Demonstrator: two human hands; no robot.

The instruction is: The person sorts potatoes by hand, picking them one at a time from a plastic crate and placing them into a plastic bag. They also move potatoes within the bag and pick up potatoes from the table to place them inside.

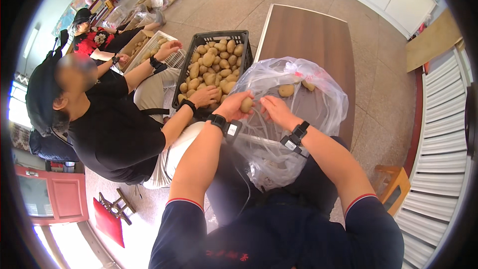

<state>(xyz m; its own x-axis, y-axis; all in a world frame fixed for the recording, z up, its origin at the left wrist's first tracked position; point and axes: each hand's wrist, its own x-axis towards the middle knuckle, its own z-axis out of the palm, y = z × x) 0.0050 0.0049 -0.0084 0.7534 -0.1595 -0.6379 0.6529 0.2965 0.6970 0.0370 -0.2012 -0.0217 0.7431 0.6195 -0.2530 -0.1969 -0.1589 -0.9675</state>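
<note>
My left hand (pixel 236 107) is closed round a potato (pixel 246 104), held over the near left side of a clear plastic bag (pixel 328 97). Across from it, my right hand (pixel 280 113) has its fingers bent loosely toward the left hand, with their tips apart and no potato between them. Loose film of the bag lies close under the right hand. Two potatoes (pixel 286 90) show within the bag's spread top, toward its far side. Left of the bag stands a black crate (pixel 244 38) heaped with potatoes.
A seated co-worker (pixel 117 129) on my left has one hand (pixel 205 96) on the crate's potatoes. A brown tabletop (pixel 306 35) extends beyond the bag. Another person (pixel 92 40) sits farther off near a white crate (pixel 172 60). A wooden chair (pixel 396 189) stands at right.
</note>
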